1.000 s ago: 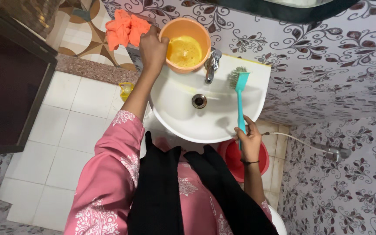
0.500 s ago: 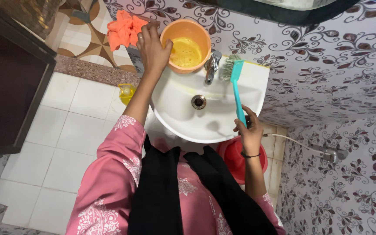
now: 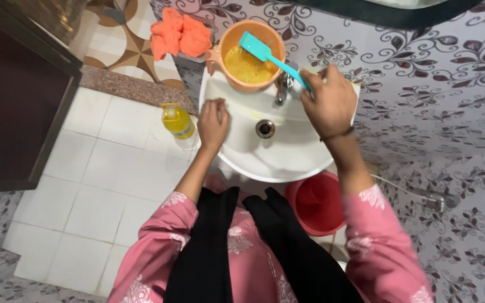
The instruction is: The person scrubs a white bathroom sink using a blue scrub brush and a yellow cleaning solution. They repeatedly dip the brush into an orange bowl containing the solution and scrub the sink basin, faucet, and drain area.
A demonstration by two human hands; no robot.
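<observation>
Teal brush (image 3: 265,54), gripped in closed right hand (image 3: 328,101), dipped into orange mug (image 3: 248,53) on basin (image 3: 287,157) rim; could tip. Left hand (image 3: 213,124) flat, empty.

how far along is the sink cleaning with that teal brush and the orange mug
Done: the round orange plastic mug sits at the basin's back edge, holding yellow liquid. In hand: the right hand dips the teal long-handled brush into the mug, while the left hand rests on the white ceramic sink rim. Left: the basin shows no foam, so scrubbing looks barely started.
</observation>
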